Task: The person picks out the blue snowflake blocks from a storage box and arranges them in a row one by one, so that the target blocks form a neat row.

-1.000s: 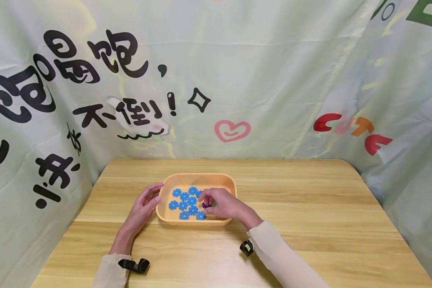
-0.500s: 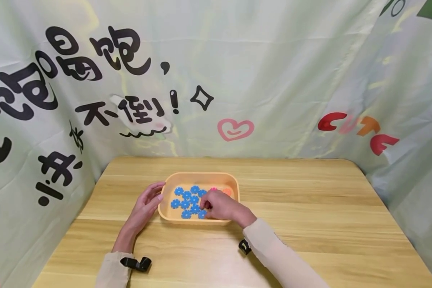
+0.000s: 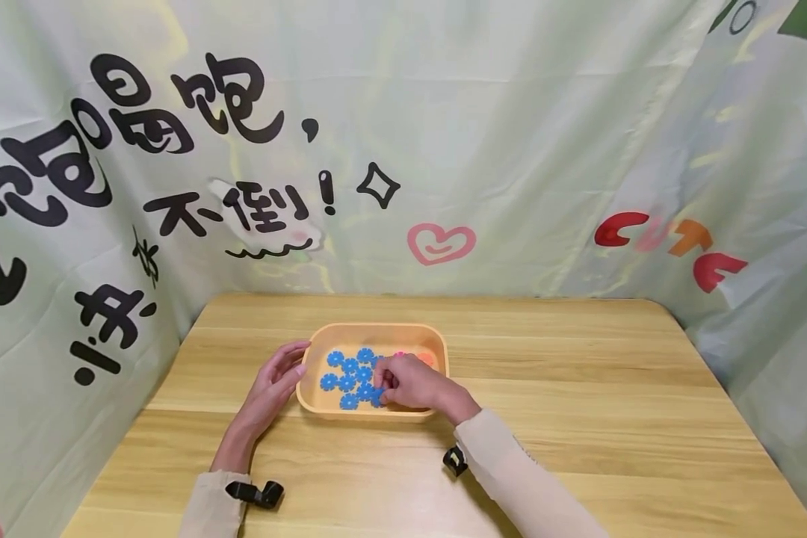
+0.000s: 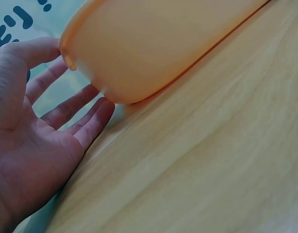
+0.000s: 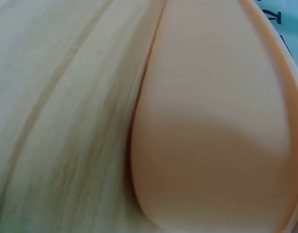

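A shallow orange plastic tray (image 3: 370, 413) holds several blue flower-shaped discs (image 3: 350, 365), spread over its left and middle part. My left hand (image 3: 270, 385) rests its fingers against the tray's left end, the thumb at the rim; the left wrist view shows the fingers (image 4: 71, 107) fairly straight along the outer wall. My right hand (image 3: 418, 385) reaches over the tray's right part, with curled thumb and index finger pinching at a blue disc (image 3: 376, 397) near the front wall. Behind its knuckles, a pink piece (image 3: 400, 354) and an orange piece (image 3: 426, 359) partly show.
The tray stands on a wooden table (image 3: 578, 388). A pale printed curtain (image 3: 511, 149) hangs behind the table and along both sides. Black wrist cameras sit at both cuffs. In the right wrist view the tray's outer wall (image 5: 212, 145) fills much of the picture.
My right hand has shifted slightly within the tray, its fingertips now at a front blue disc. The purple and green pieces beside its fingers have gone out of sight. The left hand keeps its place.
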The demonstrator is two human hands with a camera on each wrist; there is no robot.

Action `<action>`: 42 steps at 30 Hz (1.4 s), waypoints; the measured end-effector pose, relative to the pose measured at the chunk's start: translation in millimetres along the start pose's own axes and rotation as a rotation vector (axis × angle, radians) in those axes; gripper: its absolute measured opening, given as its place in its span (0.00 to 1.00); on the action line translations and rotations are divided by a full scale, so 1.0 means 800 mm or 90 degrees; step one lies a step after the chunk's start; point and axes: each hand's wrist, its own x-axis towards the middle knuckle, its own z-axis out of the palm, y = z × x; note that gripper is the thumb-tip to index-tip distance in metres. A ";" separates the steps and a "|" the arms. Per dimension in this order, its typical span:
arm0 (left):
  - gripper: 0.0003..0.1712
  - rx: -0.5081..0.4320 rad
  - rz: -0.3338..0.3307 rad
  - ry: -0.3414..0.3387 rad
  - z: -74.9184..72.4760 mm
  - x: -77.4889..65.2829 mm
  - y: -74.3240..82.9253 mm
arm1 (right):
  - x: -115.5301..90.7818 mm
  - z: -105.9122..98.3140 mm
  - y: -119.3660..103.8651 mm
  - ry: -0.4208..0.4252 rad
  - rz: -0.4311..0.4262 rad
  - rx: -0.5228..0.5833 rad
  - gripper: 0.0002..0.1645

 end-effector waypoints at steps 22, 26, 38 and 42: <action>0.29 -0.007 -0.007 0.005 0.004 -0.002 0.003 | -0.048 -0.023 -0.007 0.215 -0.025 0.159 0.06; 0.28 -0.003 -0.011 0.009 0.003 -0.001 0.002 | -0.059 -0.024 -0.006 0.255 -0.025 0.197 0.08; 0.29 0.019 -0.002 0.013 0.002 -0.003 0.001 | -0.094 -0.033 0.008 0.319 -0.010 0.261 0.13; 0.29 0.020 0.001 0.007 0.000 -0.003 0.000 | -0.101 -0.041 0.013 0.342 0.002 0.255 0.14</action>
